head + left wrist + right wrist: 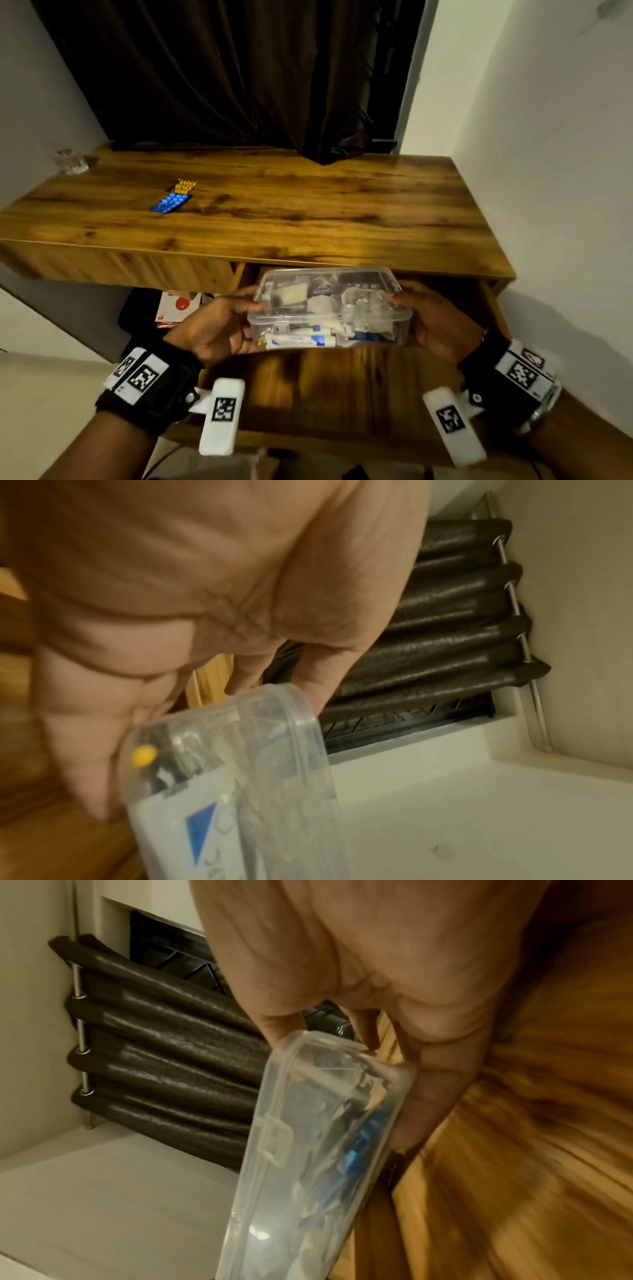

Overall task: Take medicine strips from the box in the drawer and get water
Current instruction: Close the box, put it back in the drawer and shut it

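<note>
- The box (329,308) is clear plastic, rectangular with rounded corners and a snap-on lid, packed with white tubes, foil packs and a white-and-blue carton. I'm seeing it held over the open drawer (342,387), just in front of the bench edge.
- Left hand (212,329) grasps the box's left end: thumb on the lid, fingers (85,750) curled under the base. The left wrist view shows the lid corner right at the thumb.
- Right hand (442,325) grasps the right end the same way, thumb on top, fingers (435,1096) wrapped along the side wall. So both hands are clamped on it, neither slack.
- 2 medicine strips (174,200) lie flat on the bench (308,212) toward the left, 1 blue foil and 1 yellow-orange, touching or overlapping at their ends.
- A small clear glass (72,161) sits at the bench's far left corner, well apart from the strips.
- Bench and drawer are glossy, strong-grained brown wood. A dark brown pleated curtain (239,68) hangs behind.
</note>
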